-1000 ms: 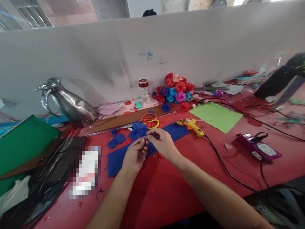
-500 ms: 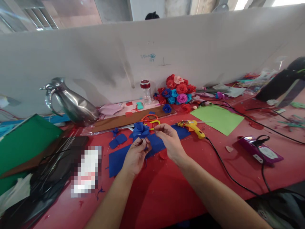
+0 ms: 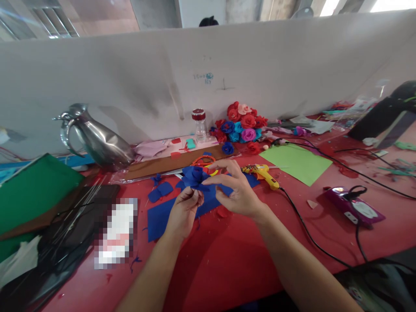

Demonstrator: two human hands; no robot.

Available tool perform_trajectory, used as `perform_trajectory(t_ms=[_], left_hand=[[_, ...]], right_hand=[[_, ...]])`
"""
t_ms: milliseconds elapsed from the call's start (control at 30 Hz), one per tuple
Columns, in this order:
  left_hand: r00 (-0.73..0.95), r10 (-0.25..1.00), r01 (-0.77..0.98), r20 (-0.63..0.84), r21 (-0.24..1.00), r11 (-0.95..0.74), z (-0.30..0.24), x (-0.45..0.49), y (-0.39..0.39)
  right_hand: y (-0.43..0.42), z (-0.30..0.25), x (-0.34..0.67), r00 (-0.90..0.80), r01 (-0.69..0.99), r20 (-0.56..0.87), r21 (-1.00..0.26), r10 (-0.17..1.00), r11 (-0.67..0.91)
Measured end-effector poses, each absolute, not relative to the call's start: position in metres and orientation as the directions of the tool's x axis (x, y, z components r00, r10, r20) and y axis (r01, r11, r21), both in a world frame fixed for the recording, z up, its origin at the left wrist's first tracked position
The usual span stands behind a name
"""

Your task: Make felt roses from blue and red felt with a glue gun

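A blue foam flower [image 3: 194,177] is held up above the red table [image 3: 227,255]. My left hand [image 3: 183,213] is closed beneath it, pinching the flower's base or stem. Just right of the flower, my right hand [image 3: 234,190] has its thumb and forefinger touching the outer petals and the other fingers curled loosely. A blue foam sheet [image 3: 160,216] lies flat under both hands, with small blue cut pieces [image 3: 159,191] to its left. Orange and yellow scissors [image 3: 204,161] lie just behind the flower.
A yellow glue gun [image 3: 263,173] with a black cord lies right of my hands, near a green sheet [image 3: 296,161]. Finished foam flowers [image 3: 242,125] and a clear jar [image 3: 199,125] stand by the white partition. A steel jug [image 3: 94,141] and green sheet [image 3: 32,190] sit left; a purple socket [image 3: 354,206] right.
My left hand has raised the blue flower a little. My right hand drew back to the right, then came in again to touch the petals from the side.
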State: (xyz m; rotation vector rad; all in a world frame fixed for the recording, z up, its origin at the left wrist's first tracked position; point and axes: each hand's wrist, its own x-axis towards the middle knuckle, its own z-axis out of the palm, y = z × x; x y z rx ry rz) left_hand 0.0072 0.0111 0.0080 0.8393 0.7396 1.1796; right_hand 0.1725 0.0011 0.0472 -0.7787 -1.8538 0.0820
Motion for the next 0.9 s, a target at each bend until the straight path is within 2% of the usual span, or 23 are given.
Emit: perform_trajectory(t_ms=[300,467,767,900], left_hand=[[0.297,0.945,-0.408,-0.134,0.877,0.253,0.0145,0.0082,0.0079],[0.283,0.946,-0.402,-0.158,0.876,0.267,0.0147,0.0077,0.0088],[0.237,0.962,-0.357,-0.136,0.908,0.217,0.0131,0.0070,0.0106],[0.240,0.964,-0.352,-0.115,0.915,0.196,0.0131,0.0072,0.0111]], right_hand=[[0.0031,0.0437,0.1708,-0.181,0.510,0.769,-0.460,0.613,0.727],[0.0016,0.0442,0.1687,-0.148,0.528,0.758,-0.483,0.636,0.699],[0.0047,0.0415,0.1740,-0.269,0.577,0.774,-0.347,0.573,0.739],[0.0011,0.0459,0.1720,-0.228,0.556,0.765,-0.405,0.602,0.726]])
